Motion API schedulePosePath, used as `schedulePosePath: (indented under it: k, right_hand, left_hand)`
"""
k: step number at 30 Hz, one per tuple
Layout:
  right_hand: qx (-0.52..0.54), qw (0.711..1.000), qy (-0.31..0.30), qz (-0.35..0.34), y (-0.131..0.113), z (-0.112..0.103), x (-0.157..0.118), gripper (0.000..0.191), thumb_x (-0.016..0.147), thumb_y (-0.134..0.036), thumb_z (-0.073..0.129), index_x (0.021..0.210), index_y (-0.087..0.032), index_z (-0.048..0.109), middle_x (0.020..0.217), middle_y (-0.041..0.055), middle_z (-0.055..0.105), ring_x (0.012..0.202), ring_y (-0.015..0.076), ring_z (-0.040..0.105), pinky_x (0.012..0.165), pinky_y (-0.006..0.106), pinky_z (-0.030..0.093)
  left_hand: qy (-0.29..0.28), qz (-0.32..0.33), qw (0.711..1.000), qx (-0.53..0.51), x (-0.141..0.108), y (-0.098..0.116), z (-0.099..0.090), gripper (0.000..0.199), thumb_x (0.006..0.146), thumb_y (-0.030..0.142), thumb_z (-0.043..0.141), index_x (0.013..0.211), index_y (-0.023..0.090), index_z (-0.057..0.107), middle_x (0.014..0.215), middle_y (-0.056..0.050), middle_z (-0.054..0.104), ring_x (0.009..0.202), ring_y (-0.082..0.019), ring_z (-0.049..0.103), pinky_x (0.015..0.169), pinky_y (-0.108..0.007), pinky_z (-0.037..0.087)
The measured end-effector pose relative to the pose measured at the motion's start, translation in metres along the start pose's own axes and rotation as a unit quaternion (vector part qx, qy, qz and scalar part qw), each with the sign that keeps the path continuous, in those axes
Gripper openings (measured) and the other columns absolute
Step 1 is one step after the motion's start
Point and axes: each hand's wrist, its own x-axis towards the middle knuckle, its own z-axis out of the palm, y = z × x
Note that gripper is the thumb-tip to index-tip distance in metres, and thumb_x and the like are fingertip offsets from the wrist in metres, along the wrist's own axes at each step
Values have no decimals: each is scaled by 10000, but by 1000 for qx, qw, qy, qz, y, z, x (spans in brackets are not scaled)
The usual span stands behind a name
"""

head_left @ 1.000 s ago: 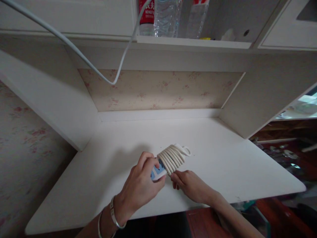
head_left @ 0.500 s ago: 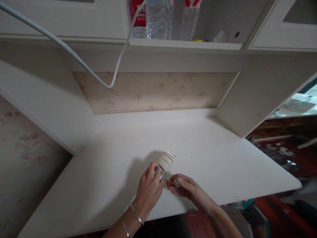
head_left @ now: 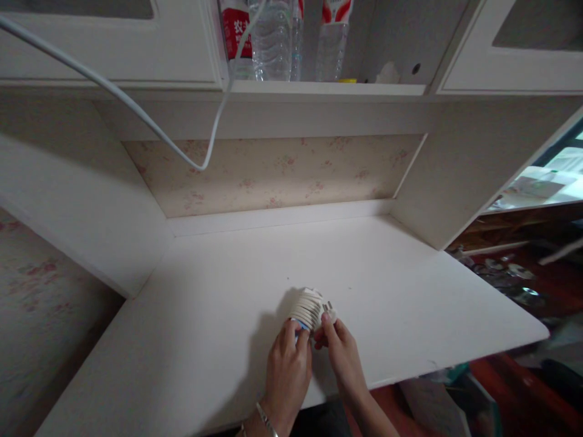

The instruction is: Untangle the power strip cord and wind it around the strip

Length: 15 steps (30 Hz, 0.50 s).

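A power strip (head_left: pixel 304 308) with its whitish cord wound round it in several tight turns is held just over the white desk. My left hand (head_left: pixel 291 358) grips its near end, where a bit of blue shows between the fingers. Just right of the coil, my right hand (head_left: pixel 337 343) pinches the cord's plug (head_left: pixel 330 312), whose metal prongs point up and away from me. The underside of the strip is hidden by the coil and my fingers.
The white desk top (head_left: pixel 218 291) spreads around my hands. Above it, a shelf holds several plastic bottles (head_left: pixel 272 42). A white cable (head_left: pixel 150 124) hangs across the upper left. Beyond the right edge lies a cluttered red floor (head_left: pixel 505 388).
My right hand has turned and risen along the coil, and the plug's prongs now show pointing upward. My left hand keeps its grip. The camera view has shifted slightly.
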Motion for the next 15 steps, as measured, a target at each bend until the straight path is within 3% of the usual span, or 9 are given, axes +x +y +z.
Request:
schedulePosePath:
  k: [5, 10, 15]
  right_hand:
    - [71, 993, 77, 52, 2, 4, 8, 468, 791, -627, 518, 660, -180, 559, 586, 18, 575, 543, 154, 511, 569, 280, 420]
    - [73, 994, 60, 51, 3, 8, 16, 350, 753, -508, 576, 861, -175, 597, 620, -7, 582, 557, 162, 527, 561, 280, 424]
    - [-62, 996, 61, 33, 5, 10, 20, 397, 781, -441, 526, 1062, -165, 574, 905, 59, 608, 866, 217, 589, 842, 328, 447]
  left_hand:
    - [9, 37, 999, 31, -9, 7, 12, 337, 874, 106, 469, 1182, 186, 580, 1242, -117, 520, 1235, -272, 472, 975, -410, 501]
    - [0, 37, 999, 13, -11, 12, 12, 293, 863, 143, 491, 1123, 175, 623, 1219, -112, 557, 1245, -281, 466, 988, -412, 496]
    - [-2, 40, 999, -16, -12, 12, 8, 311, 840, 136, 508, 1124, 185, 626, 1245, -86, 559, 1236, -264, 479, 1010, -406, 480]
